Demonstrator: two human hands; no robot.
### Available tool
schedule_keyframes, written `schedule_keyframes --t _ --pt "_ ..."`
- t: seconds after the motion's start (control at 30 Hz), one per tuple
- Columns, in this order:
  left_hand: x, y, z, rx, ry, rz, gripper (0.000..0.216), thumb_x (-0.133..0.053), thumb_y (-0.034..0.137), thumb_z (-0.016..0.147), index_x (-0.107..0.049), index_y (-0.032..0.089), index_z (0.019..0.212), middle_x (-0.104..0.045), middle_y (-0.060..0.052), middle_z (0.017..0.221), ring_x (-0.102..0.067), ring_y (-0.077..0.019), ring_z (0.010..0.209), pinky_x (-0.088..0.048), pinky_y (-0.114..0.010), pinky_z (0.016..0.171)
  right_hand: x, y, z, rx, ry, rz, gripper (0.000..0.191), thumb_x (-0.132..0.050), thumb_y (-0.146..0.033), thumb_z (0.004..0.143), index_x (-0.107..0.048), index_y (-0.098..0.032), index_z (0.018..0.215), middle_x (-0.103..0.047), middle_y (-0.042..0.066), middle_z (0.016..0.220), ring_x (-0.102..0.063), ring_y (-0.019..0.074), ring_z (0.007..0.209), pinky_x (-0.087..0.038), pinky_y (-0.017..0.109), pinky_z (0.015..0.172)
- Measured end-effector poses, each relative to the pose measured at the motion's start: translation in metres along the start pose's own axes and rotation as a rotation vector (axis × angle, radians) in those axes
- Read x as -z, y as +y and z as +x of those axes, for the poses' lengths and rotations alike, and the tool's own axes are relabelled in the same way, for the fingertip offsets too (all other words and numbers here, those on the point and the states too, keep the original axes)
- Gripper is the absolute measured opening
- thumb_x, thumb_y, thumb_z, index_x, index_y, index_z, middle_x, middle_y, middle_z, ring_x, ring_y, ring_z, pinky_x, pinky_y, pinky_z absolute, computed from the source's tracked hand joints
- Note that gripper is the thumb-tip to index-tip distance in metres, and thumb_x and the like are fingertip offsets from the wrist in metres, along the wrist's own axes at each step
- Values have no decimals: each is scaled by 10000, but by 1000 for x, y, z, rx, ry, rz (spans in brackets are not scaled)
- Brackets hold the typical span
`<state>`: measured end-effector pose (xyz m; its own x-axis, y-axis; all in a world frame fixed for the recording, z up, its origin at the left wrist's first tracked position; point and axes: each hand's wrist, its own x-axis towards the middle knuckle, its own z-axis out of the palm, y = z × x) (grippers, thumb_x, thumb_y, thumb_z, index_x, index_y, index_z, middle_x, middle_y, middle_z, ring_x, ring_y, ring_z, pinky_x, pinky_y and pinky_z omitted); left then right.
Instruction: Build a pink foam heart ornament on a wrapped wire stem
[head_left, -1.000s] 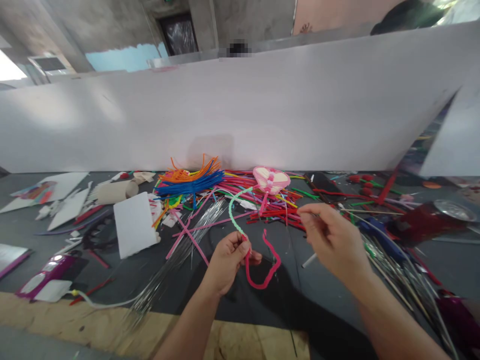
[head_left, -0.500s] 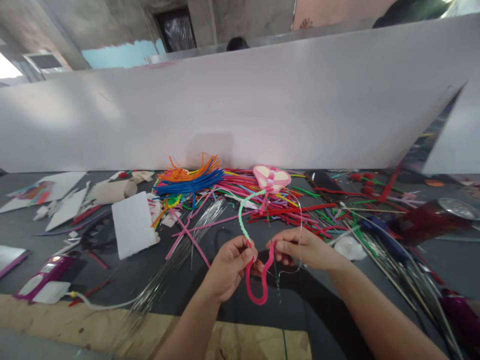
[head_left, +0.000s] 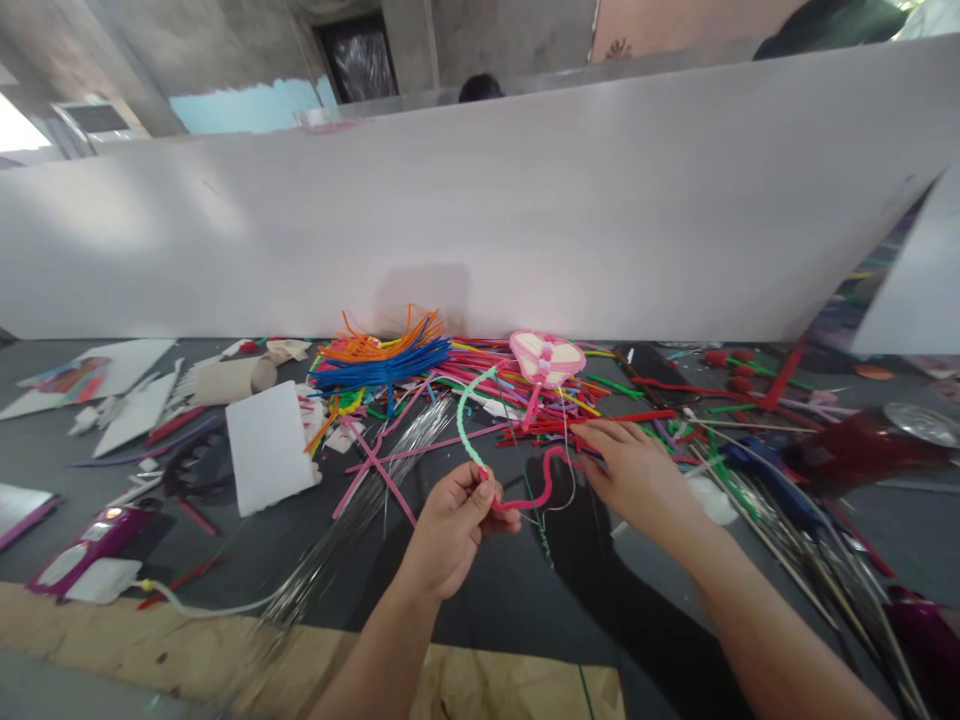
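My left hand (head_left: 454,530) pinches a red pipe cleaner (head_left: 541,487) where it joins a mint-green twisted stem (head_left: 469,430). That green stem arcs up to a pink heart-shaped pipe-cleaner piece (head_left: 547,360) lying on the pile. The red pipe cleaner runs rightward to my right hand (head_left: 637,475), whose fingertips appear closed on its far end. A thin silver wire (head_left: 568,480) hangs beside those fingers. Part of the red end is hidden behind my right fingers.
A heap of red, pink and yellow pipe cleaners (head_left: 480,385) lies behind my hands, with orange and blue bundles (head_left: 382,365) beside it. Also on the dark table (head_left: 187,480) are white foam board (head_left: 268,447), silver wires (head_left: 412,440) and loose sticks. A white partition (head_left: 450,230) stands behind.
My right hand has moved up and to the right. The red pipe cleaner, a hanging loop before, now stretches sideways between my hands. My left hand has barely moved.
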<state>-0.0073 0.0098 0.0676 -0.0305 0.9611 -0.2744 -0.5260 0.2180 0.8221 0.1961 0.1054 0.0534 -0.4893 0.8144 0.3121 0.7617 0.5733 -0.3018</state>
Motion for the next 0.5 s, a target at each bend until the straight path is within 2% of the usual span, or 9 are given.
schedule_keyframes --t 0.07,0.13,0.23,0.3,0.37,0.4,0.5 --pt "0 0 0 7 35 8 284 -733 320 707 -503 158 749 -525 42 664 -603 -104 578 -523 -248 580 1 -9 -1 123 60 86 500 -456 -65 752 -574 -231 1208 -587 81 1248 -479 257 1171 -360 461 978" --pt "1 -1 1 12 50 9 288 -732 327 707 -504 159 755 -528 41 674 -606 -107 576 -511 -237 555 0 -20 -3 248 -8 225 564 -457 -46 741 -520 -244 1265 -542 69 1308 -407 248 1259 -261 512 1056" --pt "3 -3 3 1 43 -30 268 -729 303 715 -513 150 758 -531 36 675 -571 -80 557 -472 -199 537 -6 -35 -5 338 -149 465 476 -547 -173 807 -496 -248 1274 -564 82 1280 -407 255 1273 -200 553 1075" --pt "4 -4 4 -15 23 -80 245 -725 270 722 -519 142 762 -522 34 662 -520 -52 536 -426 -167 520 -14 -45 -8 332 -165 612 325 -548 -258 857 -559 -244 1182 -652 74 1126 -532 225 1144 -271 502 1054" --pt "5 -5 5 -17 6 -138 231 -719 246 730 -518 138 771 -515 32 665 -463 -29 515 -368 -143 490 -23 -53 -10 245 -130 700 187 -468 -289 913 -626 -223 988 -691 44 886 -627 169 885 -421 374 925" --pt "4 -6 5 -12 0 -162 228 -716 238 733 -515 138 774 -514 31 674 -437 -21 507 -341 -136 477 -27 -56 -12 184 -111 715 231 -426 -305 932 -628 -210 873 -672 29 771 -623 146 755 -465 307 812" --pt "3 -7 5 -6 5 -204 235 -713 239 738 -504 137 772 -505 31 695 -388 -5 491 -283 -124 453 -36 -65 -18 35 -98 676 397 -349 -379 953 -536 -198 653 -564 -4 564 -526 113 523 -408 212 533"
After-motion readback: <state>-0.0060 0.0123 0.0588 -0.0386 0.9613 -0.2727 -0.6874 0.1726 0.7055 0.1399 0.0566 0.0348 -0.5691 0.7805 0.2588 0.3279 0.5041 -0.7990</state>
